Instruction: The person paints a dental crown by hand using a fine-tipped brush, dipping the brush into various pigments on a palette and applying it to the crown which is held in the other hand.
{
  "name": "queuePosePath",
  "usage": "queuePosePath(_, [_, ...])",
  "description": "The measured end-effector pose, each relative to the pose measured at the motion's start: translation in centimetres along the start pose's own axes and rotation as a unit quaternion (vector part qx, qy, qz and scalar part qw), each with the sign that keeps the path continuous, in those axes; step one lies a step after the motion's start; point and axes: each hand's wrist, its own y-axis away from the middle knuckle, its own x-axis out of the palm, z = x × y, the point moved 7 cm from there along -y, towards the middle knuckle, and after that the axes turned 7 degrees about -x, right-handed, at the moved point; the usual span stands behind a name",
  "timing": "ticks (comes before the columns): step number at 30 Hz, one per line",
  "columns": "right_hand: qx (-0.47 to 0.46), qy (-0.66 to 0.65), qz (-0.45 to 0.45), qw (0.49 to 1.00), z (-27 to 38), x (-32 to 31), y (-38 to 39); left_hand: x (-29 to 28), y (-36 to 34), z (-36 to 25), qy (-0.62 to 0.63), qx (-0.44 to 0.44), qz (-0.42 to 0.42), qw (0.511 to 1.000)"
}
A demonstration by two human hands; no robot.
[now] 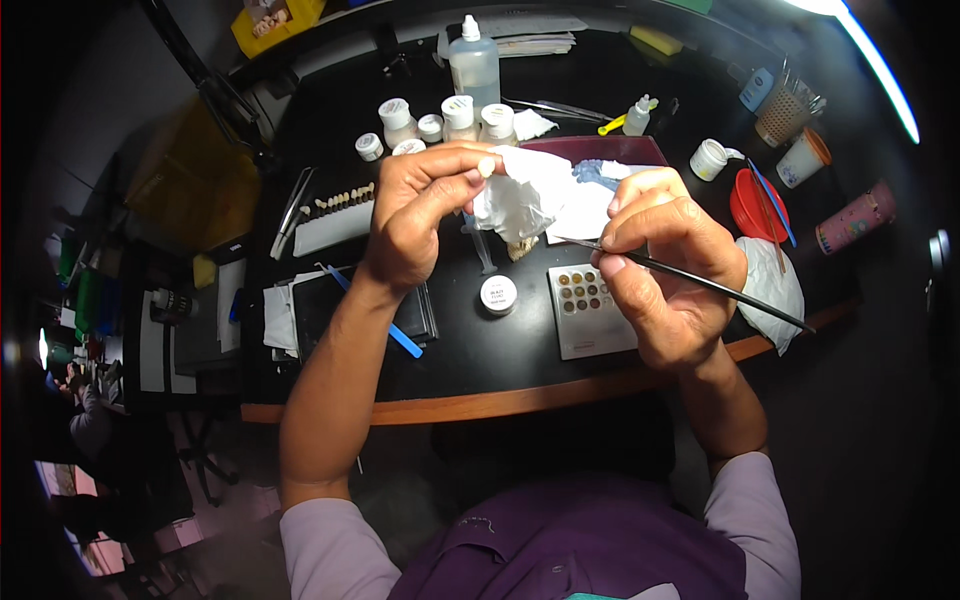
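One broad black worktop (455, 370) stretches before you, and both your hands are up over it. Your right hand (680, 270) comes in from one side, your left hand (415, 205) from the other. Between them a crumpled white tissue (525, 195) spreads out from your left fingers; whether the lower fingers clamp it, I can't tell. Down below, partly hidden by your right hand, lies a pale palette (592, 338) with rows of brownish wells. At the back stands a clear bottle (475, 75) with a white cap, and off to the right sits a red bowl (744, 205). Now the slim dark brush (735, 294): your right grip is pinched firmly around it, tip aimed left, just below the tissue. One jar (498, 296) with a white lid stands alone, left of the palette. And smallest, the cream tooth (487, 167): your left grip has it between thumb and forefinger, raised above the worktop, well apart from the brush tip.
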Motion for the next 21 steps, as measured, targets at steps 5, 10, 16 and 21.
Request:
queuePosePath(5, [-0.086,-0.023,-0.021,0.996,0.9,2.7,-1.9,0.3,0.3,0.1,0.049,-0.006,0.025,0.998])
queuePosePath(10, [-0.073,-0.013,-0.057,0.996,-0.1,3.4,-0.8,0.7,0.3,0.0,0.058,-0.004,0.049,0.997])
queuePosePath(16, [-0.085,0.006,-0.079,0.993,-0.6,3.8,-0.7,0.7,0.5,0.7,0.086,-0.020,0.058,0.994])
queuePosePath(21, [-0.108,0.028,-0.085,0.990,-0.6,3.6,-0.8,0.9,0.5,0.7,0.067,-0.029,0.047,0.996])
